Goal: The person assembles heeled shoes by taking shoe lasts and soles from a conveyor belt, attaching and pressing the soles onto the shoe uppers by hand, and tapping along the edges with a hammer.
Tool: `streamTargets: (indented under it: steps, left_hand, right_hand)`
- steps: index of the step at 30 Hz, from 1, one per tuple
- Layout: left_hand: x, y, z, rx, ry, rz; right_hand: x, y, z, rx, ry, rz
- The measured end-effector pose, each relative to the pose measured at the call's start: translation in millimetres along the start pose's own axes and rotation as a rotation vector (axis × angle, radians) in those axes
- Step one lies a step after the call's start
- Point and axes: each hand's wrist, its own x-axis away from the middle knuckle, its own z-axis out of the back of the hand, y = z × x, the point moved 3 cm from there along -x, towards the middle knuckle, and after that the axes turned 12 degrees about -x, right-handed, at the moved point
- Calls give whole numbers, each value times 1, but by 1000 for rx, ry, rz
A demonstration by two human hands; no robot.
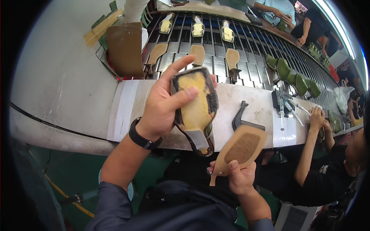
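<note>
My left hand (pixel 163 102) grips a shoe upper (pixel 192 106) with its underside turned up, the thumb pressed on the yellow patch at its middle. Dark rough material surrounds that patch, and a pale strip crosses the narrower end near my body. My right hand (pixel 243 175) holds a tan shoe sole (pixel 243 148) by its narrow end, thumb on top; its broad end points up and away, with a darker textured area on its face. The two pieces are apart, the sole lower and to the right. Some fingers of both hands are hidden behind what they hold.
Beyond the bench (pixel 227 96) runs a slatted conveyor (pixel 214 38) carrying several uppers and heeled soles (pixel 232 59). A dark bent metal piece (pixel 241 117) lies near the sole. Green shoes (pixel 285 69) stand to the right, by a co-worker's hand (pixel 317 117) and syringe-like tubes (pixel 282 109).
</note>
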Motion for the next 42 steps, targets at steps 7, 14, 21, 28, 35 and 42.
streamTargets:
  steps: [7, 14, 21, 28, 35, 42]
  left_hand:
    - [24, 16, -29, -103, -172, -24]
    - [36, 26, -29, -70, -154, 53]
    - [39, 25, -25, -182, -190, 34]
    - [40, 25, -23, -232, -205, 25]
    - [42, 32, -28, -86, -101, 175]
    - [43, 33, -27, -208, -217, 66]
  right_hand:
    - [-27, -23, -78, 143, -234, -64]
    - [-31, -10, -72, 187, -175, -32]
    - [-30, -14, -77, 287, -186, 44]
    - [-31, -13, -82, 273, -182, 68]
    - [-29, -12, -85, 260, -145, 53]
    - [-29, -14, -86, 147, -112, -46]
